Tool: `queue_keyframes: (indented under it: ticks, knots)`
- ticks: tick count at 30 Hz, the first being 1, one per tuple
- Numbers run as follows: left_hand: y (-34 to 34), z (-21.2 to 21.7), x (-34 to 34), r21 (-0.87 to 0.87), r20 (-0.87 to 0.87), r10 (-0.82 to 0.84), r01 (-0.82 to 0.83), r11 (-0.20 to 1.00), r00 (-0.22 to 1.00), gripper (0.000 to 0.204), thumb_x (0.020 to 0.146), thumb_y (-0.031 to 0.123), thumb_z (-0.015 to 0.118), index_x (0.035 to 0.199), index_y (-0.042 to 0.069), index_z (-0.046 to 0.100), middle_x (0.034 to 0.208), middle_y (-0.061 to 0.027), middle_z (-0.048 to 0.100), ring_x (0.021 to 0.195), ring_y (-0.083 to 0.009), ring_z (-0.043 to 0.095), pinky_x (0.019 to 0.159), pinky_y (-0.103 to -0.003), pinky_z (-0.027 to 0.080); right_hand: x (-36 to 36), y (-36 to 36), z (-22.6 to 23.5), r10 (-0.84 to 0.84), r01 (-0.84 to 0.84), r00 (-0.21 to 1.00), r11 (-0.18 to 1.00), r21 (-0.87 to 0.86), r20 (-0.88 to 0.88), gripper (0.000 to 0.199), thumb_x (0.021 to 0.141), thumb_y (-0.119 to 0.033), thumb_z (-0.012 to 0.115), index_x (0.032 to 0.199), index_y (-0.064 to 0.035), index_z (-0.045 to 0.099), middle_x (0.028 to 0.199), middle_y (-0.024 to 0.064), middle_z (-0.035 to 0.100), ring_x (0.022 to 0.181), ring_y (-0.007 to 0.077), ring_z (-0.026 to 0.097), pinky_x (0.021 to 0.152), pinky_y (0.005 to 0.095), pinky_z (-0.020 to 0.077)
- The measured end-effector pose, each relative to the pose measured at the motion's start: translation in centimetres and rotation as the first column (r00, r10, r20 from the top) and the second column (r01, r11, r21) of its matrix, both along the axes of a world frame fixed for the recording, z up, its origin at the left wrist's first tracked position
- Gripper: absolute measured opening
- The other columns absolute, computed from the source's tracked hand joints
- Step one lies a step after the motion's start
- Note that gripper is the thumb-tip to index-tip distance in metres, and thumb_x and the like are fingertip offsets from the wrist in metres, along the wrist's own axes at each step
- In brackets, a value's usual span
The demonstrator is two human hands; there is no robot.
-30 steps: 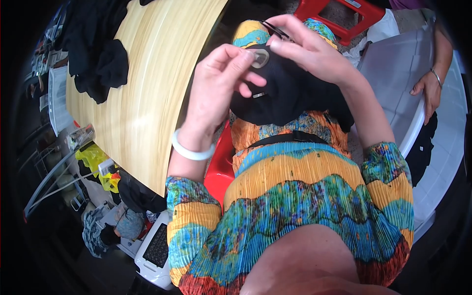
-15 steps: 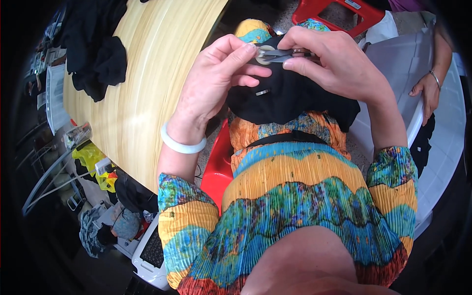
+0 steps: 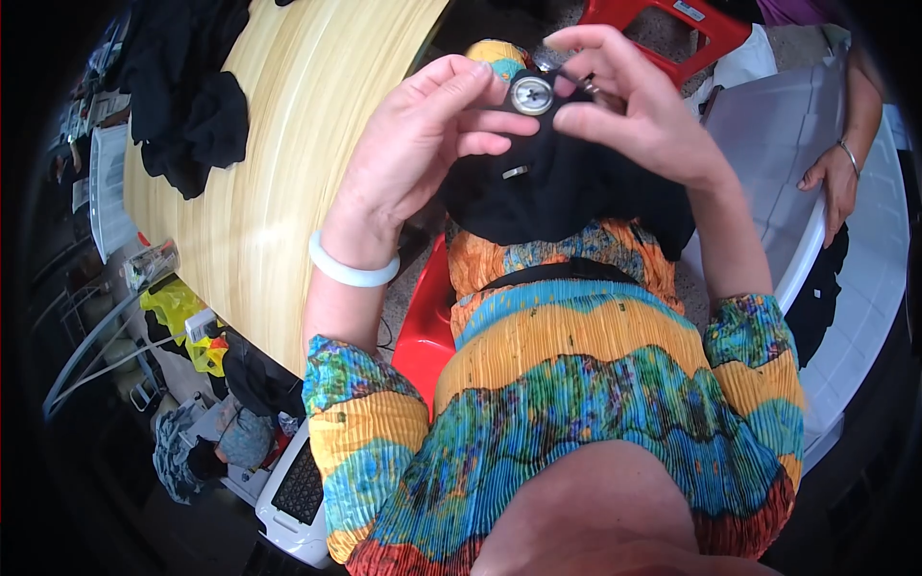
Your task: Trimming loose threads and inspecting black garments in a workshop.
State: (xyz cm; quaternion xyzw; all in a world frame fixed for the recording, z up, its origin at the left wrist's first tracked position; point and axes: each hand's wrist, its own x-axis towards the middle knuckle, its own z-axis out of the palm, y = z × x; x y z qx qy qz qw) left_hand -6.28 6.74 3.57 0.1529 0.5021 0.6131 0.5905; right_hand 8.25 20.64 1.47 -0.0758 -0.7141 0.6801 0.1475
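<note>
A black garment (image 3: pixel 557 192) lies over my lap. My left hand (image 3: pixel 423 134) pinches its cloth between thumb and forefinger, close beside a round, pale-rimmed button (image 3: pixel 531 95) with a dark centre. A second button (image 3: pixel 516 173) shows edge-on lower on the cloth. My right hand (image 3: pixel 634 106) is just right of the upper button, with its fingers curled loosely around small metal thread snips (image 3: pixel 597 94). The snips' blades are partly hidden and blurred against the black cloth, and they are apart from the button's face.
A wooden table (image 3: pixel 298 125) stands on the left, with dark cloth (image 3: pixel 192 115) heaped on it. On the right another person's hand (image 3: pixel 836 187) rests at the rim of a grey-white bin (image 3: pixel 768 163). Red stools (image 3: pixel 427 326) stand by me, and a yellow bag (image 3: pixel 187 322) is below the table.
The snips' blades, earlier pointing left across the button, have moved off it and turned. My right hand has loosened its fingers, and the button's face shows fully.
</note>
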Motion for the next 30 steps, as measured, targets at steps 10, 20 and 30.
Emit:
queue_keyframes:
  ticks: [10,20,30]
  knots:
    - [-0.9,-1.9,0.8,0.103,-0.274,0.147,-0.123,0.987,0.951,0.024,0.085,0.014,0.049,0.104,-0.001,0.05,0.096,-0.0096,0.058,0.085,-0.0122,0.055,0.074,-0.02,0.045,-0.1,0.0,-0.7,0.02,0.043,0.991,0.886,-0.462,0.132,0.037,0.076,-0.01,0.06,0.109,-0.0042,0.045,0.078,-0.0039,0.051,0.057,-0.0012,0.041,0.045,0.0134,0.0296]
    - [-2.1,-2.4,3.7,0.194,-0.427,0.325,-0.265,0.944,0.844,0.04,0.074,-0.005,0.058,0.112,0.0,0.047,0.094,-0.0067,0.058,0.084,-0.0109,0.056,0.076,-0.021,0.045,-0.7,-1.0,-1.1,0.032,0.066,0.991,0.738,-0.672,0.131,0.032,0.075,-0.011,0.061,0.105,-0.006,0.047,0.07,-0.0075,0.046,0.045,-0.0031,0.031,0.037,0.0133,0.0202]
    - [-0.4,-5.2,3.7,0.48,-0.877,0.475,-0.153,0.864,-0.067,0.014,0.068,-0.005,0.063,0.08,-0.001,0.059,0.072,-0.0121,0.058,0.065,-0.022,0.059,0.059,-0.027,0.047,-1.1,-2.0,-1.6,-0.007,0.145,0.98,0.711,-0.689,0.198,0.03,0.074,-0.013,0.062,0.1,-0.0068,0.047,0.065,-0.007,0.042,0.042,-0.0022,0.03,0.037,0.0146,0.0216]
